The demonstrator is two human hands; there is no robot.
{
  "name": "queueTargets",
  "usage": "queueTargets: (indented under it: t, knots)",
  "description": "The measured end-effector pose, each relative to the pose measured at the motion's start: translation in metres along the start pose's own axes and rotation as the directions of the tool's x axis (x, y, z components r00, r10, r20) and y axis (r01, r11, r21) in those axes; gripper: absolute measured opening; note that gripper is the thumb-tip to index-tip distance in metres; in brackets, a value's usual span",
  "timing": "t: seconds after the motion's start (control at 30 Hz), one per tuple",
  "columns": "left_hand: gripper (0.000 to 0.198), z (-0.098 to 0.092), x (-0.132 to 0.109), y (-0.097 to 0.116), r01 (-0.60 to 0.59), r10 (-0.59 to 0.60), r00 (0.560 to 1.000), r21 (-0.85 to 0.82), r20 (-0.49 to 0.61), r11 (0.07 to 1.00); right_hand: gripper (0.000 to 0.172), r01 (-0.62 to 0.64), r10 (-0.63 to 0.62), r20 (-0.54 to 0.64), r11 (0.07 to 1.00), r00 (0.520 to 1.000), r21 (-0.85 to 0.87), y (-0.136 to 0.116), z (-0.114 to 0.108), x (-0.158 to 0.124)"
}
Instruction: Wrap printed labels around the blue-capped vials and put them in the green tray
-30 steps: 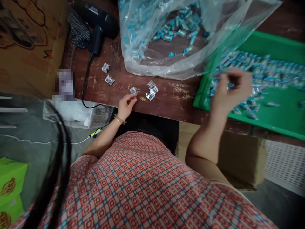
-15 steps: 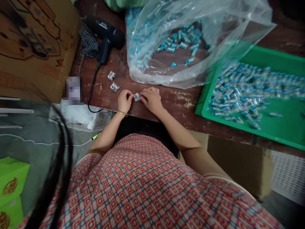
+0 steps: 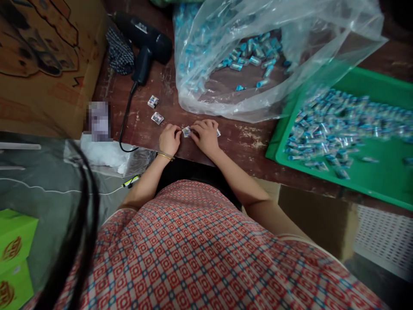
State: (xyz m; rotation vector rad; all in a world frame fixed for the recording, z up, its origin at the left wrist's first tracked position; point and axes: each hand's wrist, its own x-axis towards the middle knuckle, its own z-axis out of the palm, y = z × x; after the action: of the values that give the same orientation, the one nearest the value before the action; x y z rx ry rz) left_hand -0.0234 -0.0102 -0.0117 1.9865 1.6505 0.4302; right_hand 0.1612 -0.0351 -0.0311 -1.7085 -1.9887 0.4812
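Note:
Near the table's front edge, my left hand [image 3: 170,140] and my right hand [image 3: 205,135] meet at a small printed paper piece [image 3: 186,131]. It looks like a label, whitish with coloured print. My left thumb and forefinger are pinched at its left side. The bent fingers of my right hand press on its right side. Another whitish printed piece [image 3: 218,133] peeks out beside my right hand, mostly hidden. Two small stacks of printed labels, a farther stack [image 3: 153,101] and a nearer stack [image 3: 158,118], lie left of and beyond my hands.
A black heat gun [image 3: 150,45] with its cord lies at the back left beside a cardboard box [image 3: 45,99]. A clear plastic bag [image 3: 226,107] holds many blue-capped vials. On the right, a green tray [image 3: 274,144] contains many vials with printed wraps.
The view has shifted slightly. My fingers have moved a little around the small label, which now lies at a slightly different angle, and more of the piece beside my right hand shows.

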Motion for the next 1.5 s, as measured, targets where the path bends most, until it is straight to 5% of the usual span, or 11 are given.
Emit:
queueTargets:
  t: [0.3, 0.43, 0.57, 0.67, 0.73, 0.8, 0.93, 1.03, 1.2, 1.37, 1.5]
  knots:
    - [0.011, -0.002, -0.001, -0.001, 0.028, -0.037, 0.999, -0.225, -0.039, 0.974, 0.022, 0.029, -0.030, 0.019, 0.997, 0.999, 0.072, -0.003, -0.008, 0.001]
    - [0.026, 0.002, 0.004, 0.005, 0.237, -0.177, 0.971, -0.673, 0.158, 0.701, 0.019, 0.038, -0.037, -0.012, 0.964, 0.999, 0.264, -0.013, -0.022, 0.000]
    - [0.033, 0.011, 0.003, 0.023, 0.328, -0.267, 0.933, -0.879, 0.243, 0.345, 0.033, -0.210, 0.226, 0.082, 0.625, 0.971, 0.752, -0.021, -0.012, 0.000]
    - [0.033, 0.013, -0.001, 0.034, 0.263, -0.297, 0.942, -0.899, 0.160, 0.351, 0.037, -0.302, 0.258, 0.215, 0.367, 0.942, 0.880, -0.020, -0.009, 0.001]
    - [0.036, 0.008, -0.002, 0.036, 0.207, -0.250, 0.963, -0.881, 0.105, 0.425, 0.029, -0.256, 0.183, 0.191, 0.461, 0.964, 0.850, -0.016, -0.019, 0.001]
    - [0.041, -0.003, -0.002, 0.032, 0.175, -0.133, 0.983, -0.834, 0.123, 0.524, 0.017, -0.146, 0.009, 0.193, 0.689, 0.981, 0.710, -0.014, -0.037, -0.001]
    - [0.035, -0.027, 0.003, 0.020, 0.181, 0.049, 0.948, -0.657, 0.315, 0.732, 0.010, 0.060, -0.183, 0.372, 0.946, 0.910, 0.319, -0.016, -0.072, 0.003]
    - [0.029, -0.036, 0.004, 0.019, 0.195, 0.080, 0.909, -0.587, 0.409, 0.786, 0.013, 0.121, -0.189, 0.469, 0.978, 0.863, 0.171, -0.020, -0.088, 0.017]
    - [0.028, -0.036, 0.003, 0.027, 0.129, 0.080, 0.931, -0.528, 0.355, 0.840, 0.016, 0.182, -0.157, 0.585, 0.983, 0.796, 0.017, -0.033, -0.109, 0.040]
    - [0.014, -0.042, 0.013, 0.020, 0.009, 0.127, 0.940, -0.396, 0.316, 0.918, 0.013, 0.286, -0.312, 0.610, 0.947, 0.728, 0.142, -0.030, -0.115, 0.062]
    - [0.015, -0.044, 0.020, 0.020, 0.125, 0.019, 0.948, -0.425, 0.319, 0.896, 0.012, -0.086, 0.064, 0.274, 0.994, 0.960, 0.068, 0.019, -0.122, 0.114]
